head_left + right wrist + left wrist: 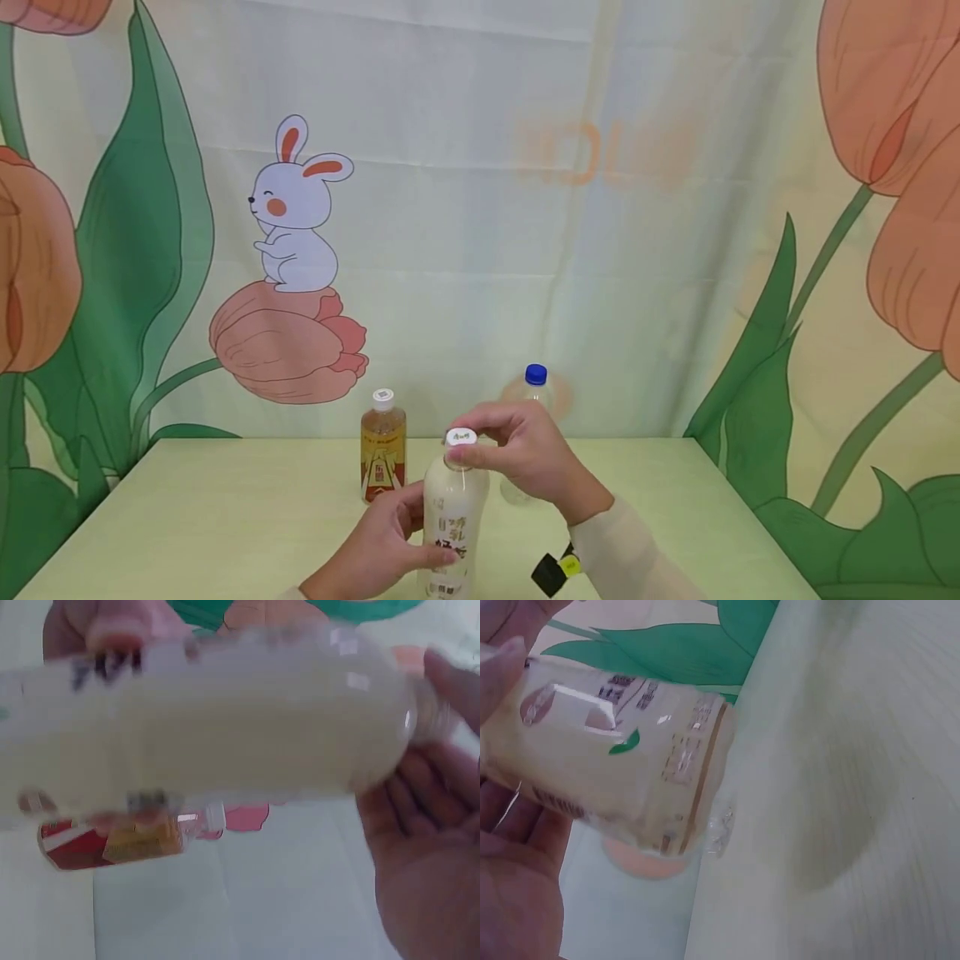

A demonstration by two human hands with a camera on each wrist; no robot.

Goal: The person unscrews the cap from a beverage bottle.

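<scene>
My remote feed shows the tabletop (247,500) and, over its near middle, the upright milky drink bottle (455,504); the amber drink bottle (383,454) stands farther left. The left hand (381,533) wraps its fingers round the milky one, probably steadying it, while the right hand (531,454) pinches the white cap (461,435), likely for leverage.

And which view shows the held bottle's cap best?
Head: the white cap is clear, printed top visible, though the right hand pinches it. Right wrist: blurred, partly covered by that hand. Left wrist: part of the bottle, no cap.
</scene>
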